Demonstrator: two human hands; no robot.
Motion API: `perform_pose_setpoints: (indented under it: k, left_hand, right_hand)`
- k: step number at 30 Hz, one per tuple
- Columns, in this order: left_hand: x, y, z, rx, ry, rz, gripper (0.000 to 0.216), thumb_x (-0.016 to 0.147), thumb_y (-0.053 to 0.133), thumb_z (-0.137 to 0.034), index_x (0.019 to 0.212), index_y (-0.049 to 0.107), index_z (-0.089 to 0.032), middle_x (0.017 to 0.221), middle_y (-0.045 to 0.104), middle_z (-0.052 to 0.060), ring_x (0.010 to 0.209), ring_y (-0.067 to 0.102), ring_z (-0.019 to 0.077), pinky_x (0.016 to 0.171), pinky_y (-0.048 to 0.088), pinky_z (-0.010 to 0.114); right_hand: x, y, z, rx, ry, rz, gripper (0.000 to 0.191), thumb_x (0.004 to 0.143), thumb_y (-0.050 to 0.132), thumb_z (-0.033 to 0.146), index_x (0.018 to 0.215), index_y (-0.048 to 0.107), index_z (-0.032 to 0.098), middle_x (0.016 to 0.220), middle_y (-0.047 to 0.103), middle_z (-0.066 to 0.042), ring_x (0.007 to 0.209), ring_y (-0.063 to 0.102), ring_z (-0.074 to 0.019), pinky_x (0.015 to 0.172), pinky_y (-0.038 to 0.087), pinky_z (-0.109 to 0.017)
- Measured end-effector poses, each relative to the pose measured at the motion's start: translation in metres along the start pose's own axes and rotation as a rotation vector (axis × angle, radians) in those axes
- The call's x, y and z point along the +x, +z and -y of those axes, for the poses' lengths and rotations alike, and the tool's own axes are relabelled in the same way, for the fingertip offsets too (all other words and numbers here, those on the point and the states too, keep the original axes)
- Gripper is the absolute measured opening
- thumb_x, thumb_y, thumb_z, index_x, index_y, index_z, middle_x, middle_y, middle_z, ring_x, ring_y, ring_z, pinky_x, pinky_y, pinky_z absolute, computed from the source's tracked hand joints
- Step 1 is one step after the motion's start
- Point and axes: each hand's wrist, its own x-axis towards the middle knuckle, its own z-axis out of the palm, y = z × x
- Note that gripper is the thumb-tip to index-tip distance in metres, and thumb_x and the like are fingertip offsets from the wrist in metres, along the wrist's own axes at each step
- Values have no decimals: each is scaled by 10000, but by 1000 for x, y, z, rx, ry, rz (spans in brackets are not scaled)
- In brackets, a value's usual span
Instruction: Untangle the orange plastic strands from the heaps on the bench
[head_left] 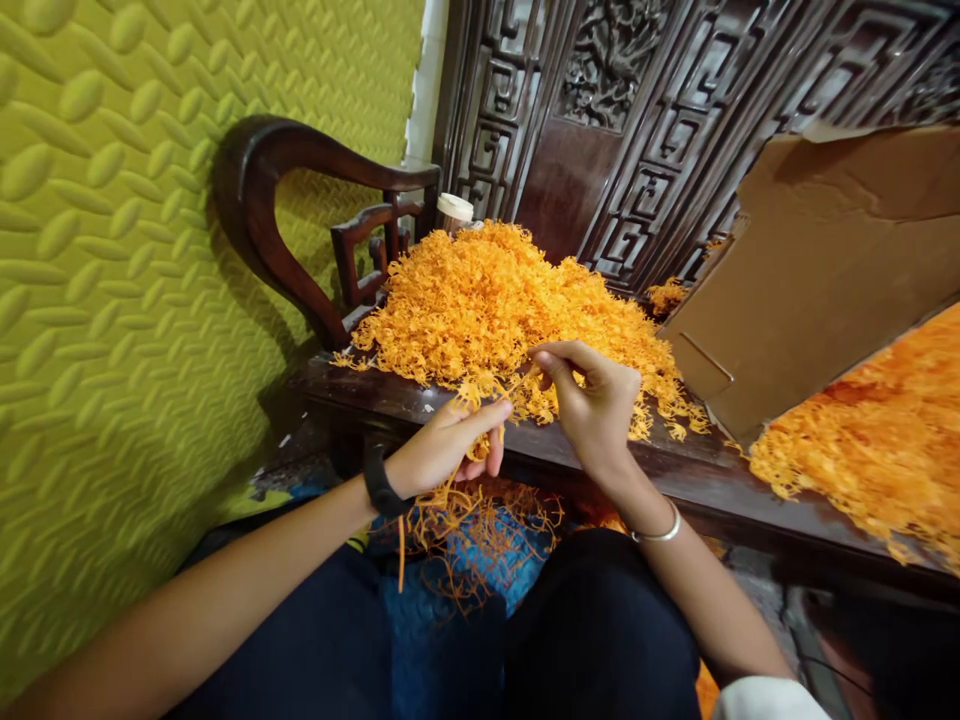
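In my left hand (469,435) I hold an orange plastic cluster (480,388), the thumb lying over it and the other fingers curled below. The fingers of my right hand (592,395) are brought together, thumb and forefinger pinching a thin orange strip (520,381) which reaches toward the left hand; its exact end I cannot tell. Both hands are at the front edge of the dark wooden worktop (360,392), just before a large heap of orange plastic pieces (480,300). Behind this heap stands a jar with a white lid (455,208), near the curved armrest (255,150). To the right, a cardboard sheet (832,240) leans at a slant, and beside it lies a second orange heap (885,440). Below my hands, loose orange stems (480,520) are lying over something blue. I wear a black wristband (382,482) on the left wrist and a silver bracelet (660,527) on the right.
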Motion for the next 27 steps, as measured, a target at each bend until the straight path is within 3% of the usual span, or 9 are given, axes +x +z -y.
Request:
perform_pose_setpoints:
  k: [6,10,12,16,20,23,25,27]
  left_hand:
    - [9,2,1,-229,-28,-29,526,878,392,-414,450,522,-135,321,344,-43,285,327,36,341,226,172]
    - [3,-3,8,-176,-39,-24,547,879,398,-407,442,549,-115,310,370,-29,284,350,40,349,238,175]
    - [0,-9,12,-197,-53,-10,530,884,386,-415,511,599,-104,348,432,-14,322,407,56,382,304,184]
    - [1,-23,16,-409,28,-5,417,898,356,-370,910,667,-92,730,672,84,641,620,142,639,476,272]
    - [4,-27,15,-552,89,1,396,901,354,-315,1194,555,-140,1145,624,135,1018,588,225,886,432,388]
    - [5,-26,12,-593,101,-46,418,909,354,-321,1277,483,-172,1238,572,122,1129,525,238,951,390,414]
    - [5,-24,11,-616,104,-70,424,919,339,-324,1315,435,-207,1256,560,103,1136,518,232,947,399,430]
    - [5,-22,10,-630,109,-71,416,926,328,-325,1321,425,-240,1294,530,85,1139,511,229,922,430,435]
  right_hand:
    - [16,16,-10,-10,15,-94,131,807,537,202,710,625,192,600,613,8,490,498,-93,508,382,-253]
    - [39,1,-40,63,133,-348,143,804,528,251,729,620,171,646,608,-24,489,507,-96,501,386,-255]
    - [46,-5,-61,87,182,-389,163,799,531,269,760,633,148,673,616,-46,506,534,-111,518,410,-269]
    - [42,1,-99,-129,243,-144,189,732,581,177,894,665,126,895,666,-123,770,622,-214,740,468,-393]
    - [30,8,-94,-301,131,8,320,722,612,170,1040,635,142,1183,569,-166,1163,460,-309,966,334,-499]
    - [23,2,-55,-103,18,60,159,807,559,258,905,645,167,1027,628,-113,1015,552,-230,865,427,-386]
    - [17,-3,-25,90,-2,224,211,863,492,321,788,625,175,806,646,-52,781,597,-151,720,462,-294]
    - [10,-4,-3,182,-5,440,239,857,506,368,776,619,174,717,634,-15,660,577,-111,636,447,-250]
